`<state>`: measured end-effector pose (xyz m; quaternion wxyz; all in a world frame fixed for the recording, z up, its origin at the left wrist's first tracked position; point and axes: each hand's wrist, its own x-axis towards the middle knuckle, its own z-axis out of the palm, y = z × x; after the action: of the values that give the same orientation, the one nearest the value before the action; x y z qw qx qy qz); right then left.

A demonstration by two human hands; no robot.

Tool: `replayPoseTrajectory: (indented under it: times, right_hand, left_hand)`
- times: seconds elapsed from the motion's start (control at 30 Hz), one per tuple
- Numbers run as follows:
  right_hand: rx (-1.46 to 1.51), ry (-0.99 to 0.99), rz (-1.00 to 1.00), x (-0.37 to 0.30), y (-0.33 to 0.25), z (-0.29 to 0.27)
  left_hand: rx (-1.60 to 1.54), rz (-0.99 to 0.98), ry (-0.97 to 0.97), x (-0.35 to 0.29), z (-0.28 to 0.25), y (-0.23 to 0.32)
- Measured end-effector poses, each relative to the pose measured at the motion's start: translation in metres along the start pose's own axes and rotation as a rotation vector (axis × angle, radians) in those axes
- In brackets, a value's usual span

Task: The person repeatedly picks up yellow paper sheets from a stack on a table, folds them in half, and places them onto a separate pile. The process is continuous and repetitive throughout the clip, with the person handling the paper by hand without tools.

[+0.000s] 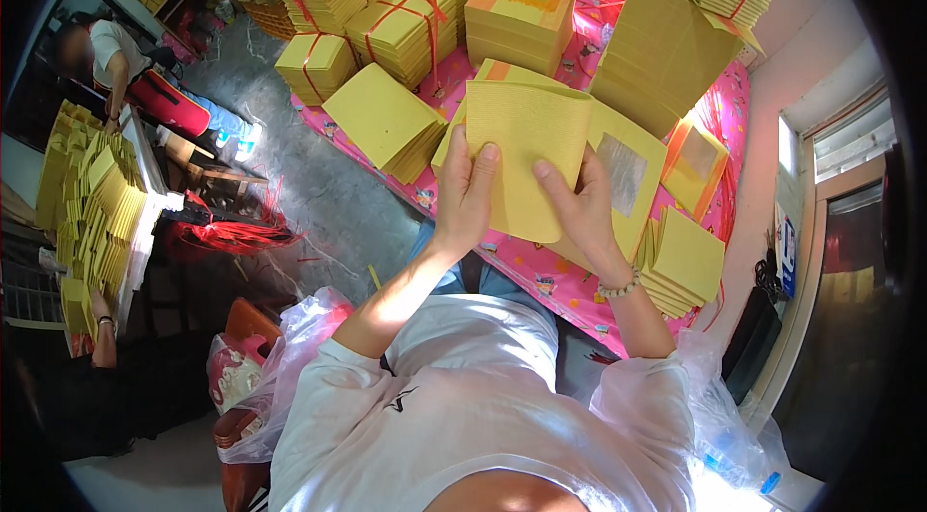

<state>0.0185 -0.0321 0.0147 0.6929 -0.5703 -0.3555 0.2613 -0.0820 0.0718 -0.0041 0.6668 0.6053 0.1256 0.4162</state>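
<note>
A folded sheet of yellow paper [526, 165] is held up in front of me between both hands. My left hand [467, 189] grips its left edge, thumb on the near face. On the right edge, my right hand [581, 198] pinches it the same way; a beaded bracelet is on that wrist. Behind it lies a yellow sheet with a silver square [619, 176], partly covered by the folded paper. A stack of folded yellow paper [386, 116] rests left of my hands, and a fanned pile [684, 261] sits near my right forearm.
Red-tied yellow bundles [406, 25] and a tall block [521, 10] stand at the back of the pink patterned cloth [541, 273]. A large stack [666, 49] rises at right. At left, a person [121, 58] stands by a table piled with yellow paper [97, 193]; another person's hand [99, 309] reaches in.
</note>
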Motion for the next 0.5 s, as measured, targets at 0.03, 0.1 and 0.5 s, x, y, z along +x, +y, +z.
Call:
replayPoseTrajectory:
  times: [0.03, 0.1, 0.5]
  right_hand:
    - [0.028, 0.016, 0.019, 0.001, -0.001, -0.002]
    - [0.044, 0.033, 0.034, 0.002, -0.001, -0.003]
    - [-0.007, 0.090, 0.070, 0.019, 0.012, -0.008]
  left_hand:
    - [-0.011, -0.016, 0.004, 0.000, -0.001, 0.001]
    - [0.009, -0.014, 0.014, 0.000, -0.002, 0.001]
    - [-0.166, -0.278, -0.024, -0.002, -0.025, 0.003]
